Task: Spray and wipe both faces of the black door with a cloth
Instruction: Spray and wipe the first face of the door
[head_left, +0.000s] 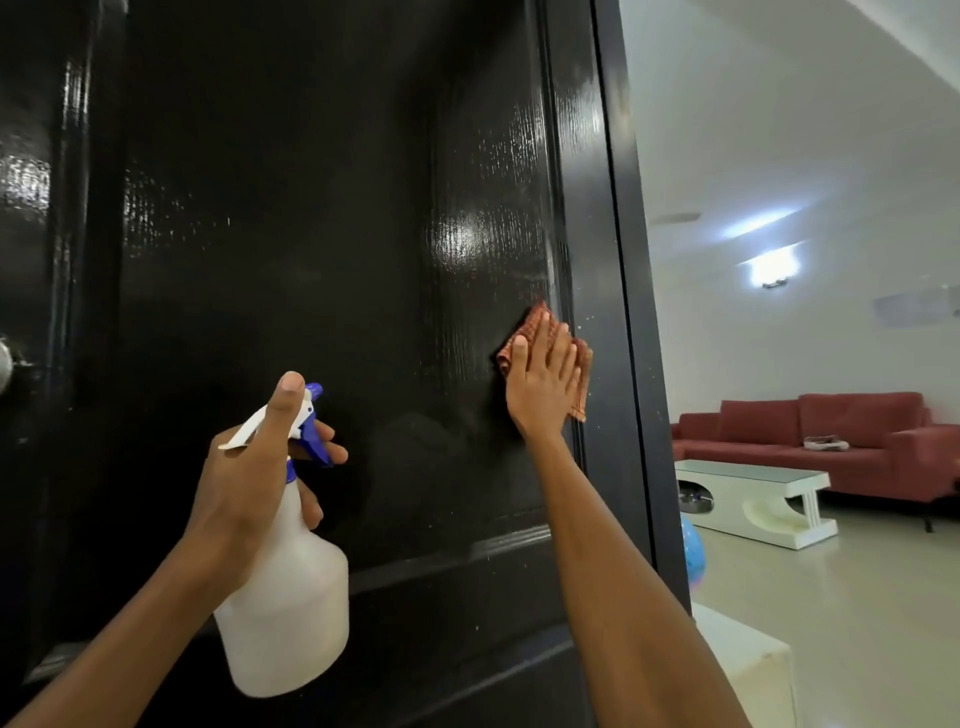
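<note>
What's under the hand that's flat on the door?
An orange cloth is under the right hand, pressed against the black door. Its edges stick out around the fingers. The cloth's middle is covered by the hand.

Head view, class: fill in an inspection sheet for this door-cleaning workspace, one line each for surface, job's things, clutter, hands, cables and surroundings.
Surface: black door, glossy, fine droplets near its right edge.
Job's things: reddish cloth flat on the door; white spray bottle with blue trigger, held upright.
Clutter: nothing seen.
Hands: left hand grips the bottle neck; right hand presses the cloth with straight fingers.
Cables: nothing seen.
Surroundings: red sofa, white coffee table, lit wall lamp, blue ball.
</note>
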